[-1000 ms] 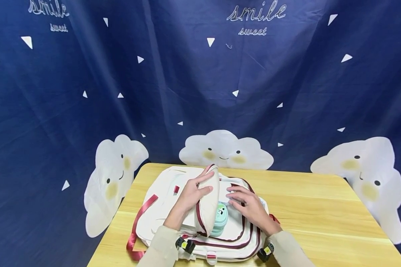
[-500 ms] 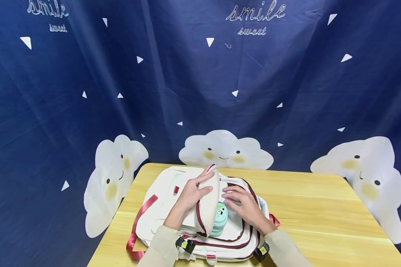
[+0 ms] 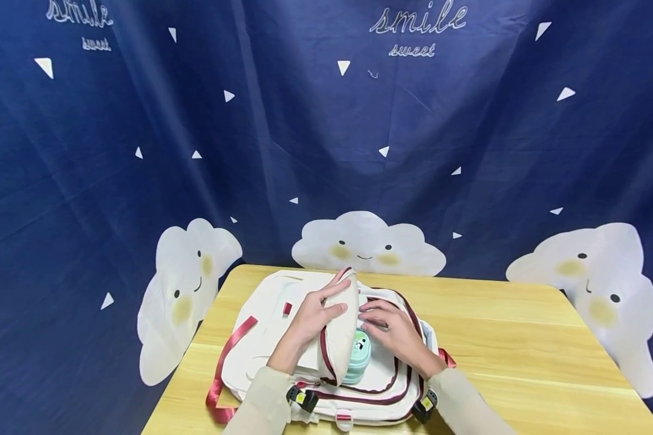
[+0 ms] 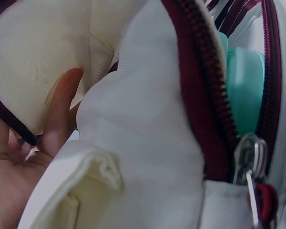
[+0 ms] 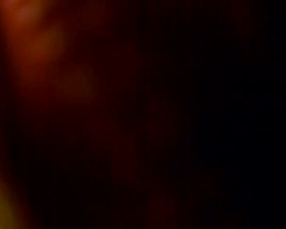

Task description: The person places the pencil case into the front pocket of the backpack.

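A white backpack with dark red zips lies on the table. My left hand grips its raised pocket flap, thumb on one side and the other fingers partly hidden behind. In the left wrist view the thumb presses cream cloth near the zipper pull. A mint-green case with a small cartoon figure sits in the open pocket. My right hand reaches over the pocket beside it, fingers loosely bent; their tips are close to the flap. The right wrist view is too dark to read.
The wooden table extends to the right of the backpack. A red strap trails from its left side, and more red ribbon shows at the right. A dark blue curtain with cloud prints hangs behind.
My right hand has shifted a little left, its fingertips now closer to the flap and over the case's far end. The left hand and the flap have stayed in place.
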{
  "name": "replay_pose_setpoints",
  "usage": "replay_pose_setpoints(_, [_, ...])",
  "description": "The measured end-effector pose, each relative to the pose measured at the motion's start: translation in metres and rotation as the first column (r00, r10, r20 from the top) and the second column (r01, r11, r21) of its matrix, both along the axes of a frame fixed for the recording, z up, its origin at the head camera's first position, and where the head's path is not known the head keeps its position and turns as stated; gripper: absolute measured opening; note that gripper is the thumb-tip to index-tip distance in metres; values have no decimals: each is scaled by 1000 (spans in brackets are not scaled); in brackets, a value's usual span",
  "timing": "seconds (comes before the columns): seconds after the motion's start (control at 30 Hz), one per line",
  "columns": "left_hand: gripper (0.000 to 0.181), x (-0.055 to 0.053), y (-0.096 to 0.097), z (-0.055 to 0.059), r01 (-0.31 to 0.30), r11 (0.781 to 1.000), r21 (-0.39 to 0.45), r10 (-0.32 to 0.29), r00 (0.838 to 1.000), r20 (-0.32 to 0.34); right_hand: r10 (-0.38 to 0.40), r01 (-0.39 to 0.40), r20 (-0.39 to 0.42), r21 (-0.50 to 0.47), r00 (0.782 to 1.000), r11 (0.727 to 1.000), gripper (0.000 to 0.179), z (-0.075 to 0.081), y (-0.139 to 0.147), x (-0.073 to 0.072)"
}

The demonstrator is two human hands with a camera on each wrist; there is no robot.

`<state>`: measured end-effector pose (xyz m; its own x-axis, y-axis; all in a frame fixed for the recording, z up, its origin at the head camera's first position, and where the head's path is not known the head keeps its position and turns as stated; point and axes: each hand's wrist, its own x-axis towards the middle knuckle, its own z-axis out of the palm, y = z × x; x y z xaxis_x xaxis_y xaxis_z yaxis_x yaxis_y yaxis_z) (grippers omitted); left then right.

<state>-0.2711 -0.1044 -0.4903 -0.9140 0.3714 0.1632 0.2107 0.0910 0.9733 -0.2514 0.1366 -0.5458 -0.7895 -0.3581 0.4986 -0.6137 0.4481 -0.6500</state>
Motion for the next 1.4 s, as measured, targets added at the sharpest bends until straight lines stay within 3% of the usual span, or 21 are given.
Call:
replay_pose_setpoints(0.43, [58,0,0,-1,15,999,31,-15,1000,14,-60,53,74,97,995,994,14,13,-6,1])
replay_pose_setpoints(0.97, [56,1,-1,0,-26,1000,-2,26,999,24,-33,33,179,2,983,999,14,13,-1,0])
replay_pose_setpoints(1.4, [48,3,-2,4,0,999,-36,0,1000,-13,-81,77,80,56,993,995,12,13,13,1])
